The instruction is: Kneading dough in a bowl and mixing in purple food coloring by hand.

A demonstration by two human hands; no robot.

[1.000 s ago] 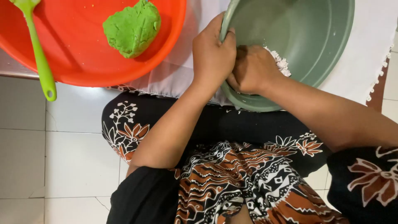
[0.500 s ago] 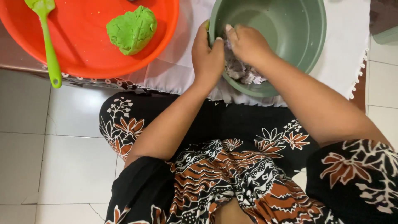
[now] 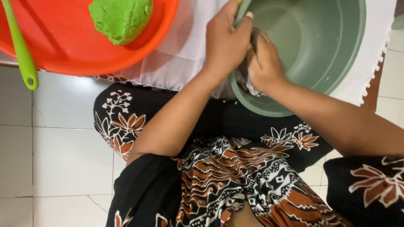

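Note:
A sage-green plastic bowl (image 3: 320,54) rests on a white cloth (image 3: 185,46) at the upper right. My left hand (image 3: 223,42) grips its near rim, thumb over the edge. My right hand (image 3: 263,63) is inside the bowl against the near wall, closed on a crumpled whitish cloth or tissue (image 3: 246,82) that peeks out beneath it. A lump of green dough (image 3: 121,19) lies in an orange basin (image 3: 71,42) at the upper left, well away from both hands.
A lime-green spatula (image 3: 21,50) leans over the orange basin's rim, its handle hanging over the white tiled floor (image 3: 63,151). My lap in a black, brown and white patterned garment (image 3: 223,176) fills the lower frame.
The view has shifted, so bowl and basin sit higher and larger. My right hand moved along the bowl's inner wall with the whitish wad; my left hand kept hold of the rim.

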